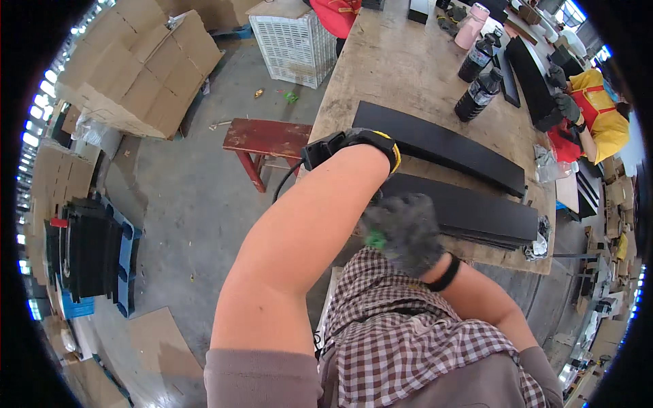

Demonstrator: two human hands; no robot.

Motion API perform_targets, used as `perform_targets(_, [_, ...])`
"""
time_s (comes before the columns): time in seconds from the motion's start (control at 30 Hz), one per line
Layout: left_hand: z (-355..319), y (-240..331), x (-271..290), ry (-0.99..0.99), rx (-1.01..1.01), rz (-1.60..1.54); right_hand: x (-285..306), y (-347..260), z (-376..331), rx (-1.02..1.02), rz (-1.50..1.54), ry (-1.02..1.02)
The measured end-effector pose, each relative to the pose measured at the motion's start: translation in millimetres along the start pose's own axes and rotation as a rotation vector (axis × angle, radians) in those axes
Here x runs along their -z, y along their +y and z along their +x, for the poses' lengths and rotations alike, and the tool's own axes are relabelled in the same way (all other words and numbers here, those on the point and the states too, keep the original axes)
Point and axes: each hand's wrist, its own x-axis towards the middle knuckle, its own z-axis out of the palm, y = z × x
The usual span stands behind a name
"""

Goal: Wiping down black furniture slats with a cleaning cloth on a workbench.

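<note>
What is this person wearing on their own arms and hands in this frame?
The left arm is bare below a short grey-brown sleeve, with a black wrist device edged in yellow and a black cable trailing from it. The right hand wears a grey knit glove, blurred, and a thin black wristband.

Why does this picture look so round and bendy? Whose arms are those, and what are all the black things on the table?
The picture comes from a small camera worn on a person's head, looking down. Its lens sees very wide, so straight edges bend near the rim.

The two arms coming up from the bottom are that person's own. The left hand is hidden behind a black and yellow wrist strap, so I cannot tell what it holds. The right hand wears a grey glove and is blurred; a small green bit shows beside it.

On the wooden table lie long black panels, some stacked, and two dark bottles. Another person in yellow works at the far side. A red bench stands on the floor.
</note>
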Motion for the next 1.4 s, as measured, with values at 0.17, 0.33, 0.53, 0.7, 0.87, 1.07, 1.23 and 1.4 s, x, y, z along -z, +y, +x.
perform_targets(0.17, [20, 2, -2, 0.036, 0.011, -0.016, 11, 33, -46, -0.128, 0.014, 0.189])
perform_targets(0.33, [55, -1, -23, -0.068, -0.037, 0.270, -24, 7, -14, -0.080, -0.051, 0.048])
perform_targets(0.53, [57, -22, -33, -0.129, -0.066, 0.362, 34, 52, -100, -0.282, 0.000, 0.231])
perform_targets(0.7, [49, -11, -20, -0.128, -0.070, 0.312, 54, 104, -204, -0.643, -0.194, 0.583])
perform_targets(0.87, [38, -17, -15, -0.112, -0.073, 0.301, 47, 73, -157, -0.429, 0.032, 0.679])
perform_targets(1.07, [51, -17, -22, -0.116, -0.073, 0.344, 33, 66, -137, -0.418, -0.023, 0.346])
perform_targets(1.23, [40, -18, -19, -0.166, -0.050, 0.335, 27, 49, -110, -0.331, -0.028, 0.317])
perform_targets(1.4, [51, -25, -28, -0.168, -0.087, 0.360, 15, 48, -92, -0.300, -0.019, 0.310])
